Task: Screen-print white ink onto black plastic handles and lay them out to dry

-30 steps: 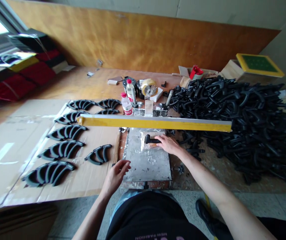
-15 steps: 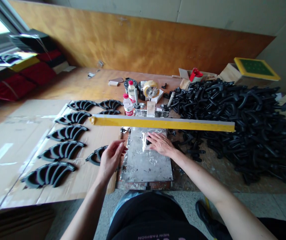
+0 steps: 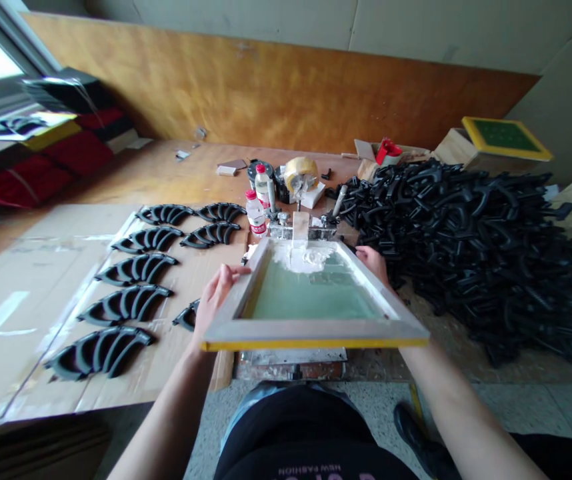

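A screen printing frame (image 3: 316,328) with greenish mesh and a yellow front edge hangs low over a metal plate (image 3: 293,358), hiding most of it. White ink (image 3: 306,259) lies at the mesh's far end, beside a pale wooden squeegee (image 3: 301,227). My left hand (image 3: 215,290) grips the frame's left rail, thumb side toward the far end. On the opposite rail is my right hand (image 3: 373,263), closed around the edge and partly hidden by it. Whatever lies on the plate beneath the mesh cannot be made out.
Curved black plastic parts (image 3: 123,303) stand in fanned rows on cardboard (image 3: 61,267) at the left. A large heap of black parts (image 3: 466,233) fills the right. Plastic bottles (image 3: 256,213) and a tape roll (image 3: 301,175) stand behind the clamp (image 3: 291,231).
The raised frame has swung down from nearly edge-on to almost flat over the plate. My right hand has left the plate for the frame's right rail; my left hand has taken the left rail.
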Action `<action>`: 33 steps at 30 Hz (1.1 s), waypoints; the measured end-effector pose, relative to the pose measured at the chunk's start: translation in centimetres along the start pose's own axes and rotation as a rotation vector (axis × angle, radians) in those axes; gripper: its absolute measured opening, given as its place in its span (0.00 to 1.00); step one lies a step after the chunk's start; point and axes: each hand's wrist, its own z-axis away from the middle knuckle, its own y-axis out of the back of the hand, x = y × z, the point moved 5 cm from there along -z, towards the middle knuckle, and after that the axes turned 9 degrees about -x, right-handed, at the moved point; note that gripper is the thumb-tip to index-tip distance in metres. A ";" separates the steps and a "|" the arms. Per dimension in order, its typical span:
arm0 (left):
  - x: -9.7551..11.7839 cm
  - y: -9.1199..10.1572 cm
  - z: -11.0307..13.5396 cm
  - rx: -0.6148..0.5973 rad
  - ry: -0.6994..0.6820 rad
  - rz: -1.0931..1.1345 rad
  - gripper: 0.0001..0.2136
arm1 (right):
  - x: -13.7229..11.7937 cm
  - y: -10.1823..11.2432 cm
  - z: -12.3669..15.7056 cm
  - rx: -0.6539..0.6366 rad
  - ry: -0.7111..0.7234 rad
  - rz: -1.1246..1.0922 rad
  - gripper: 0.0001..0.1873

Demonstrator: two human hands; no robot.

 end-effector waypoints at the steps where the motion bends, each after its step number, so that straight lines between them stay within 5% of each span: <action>1: -1.7 0.1 0.8 -0.047 0.090 -0.025 0.25 | -0.6 0.8 -0.6 0.031 0.013 0.006 0.19; 4: -7.4 -0.1 2.5 -0.136 0.261 -0.051 0.29 | -5.8 0.5 -2.0 0.075 0.262 0.081 0.24; 7: -11.9 -0.6 2.6 -0.134 0.308 -0.031 0.39 | -12.1 -3.3 -2.3 -0.039 0.522 0.276 0.34; 10: -14.1 -1.0 2.2 -0.131 0.314 -0.037 0.39 | -14.8 -7.7 -2.4 -0.253 0.532 0.473 0.20; 14: -14.6 -0.9 1.9 -0.155 0.310 -0.024 0.36 | -13.7 -10.0 -0.5 -0.433 0.514 0.582 0.07; 21: -14.4 -1.0 2.2 -0.134 0.316 0.001 0.36 | -12.7 -6.7 4.4 -0.711 0.891 0.495 0.07; 26: -13.4 -1.0 2.3 -0.089 0.325 0.012 0.37 | -12.6 -7.1 4.4 -0.499 0.795 0.474 0.08; 30: -13.2 -0.9 2.4 -0.093 0.345 0.005 0.37 | -12.4 -7.6 6.2 -0.530 0.883 0.452 0.09; 33: -12.5 -0.6 2.5 -0.102 0.345 -0.001 0.37 | -13.3 -6.8 3.9 -0.487 0.761 0.400 0.07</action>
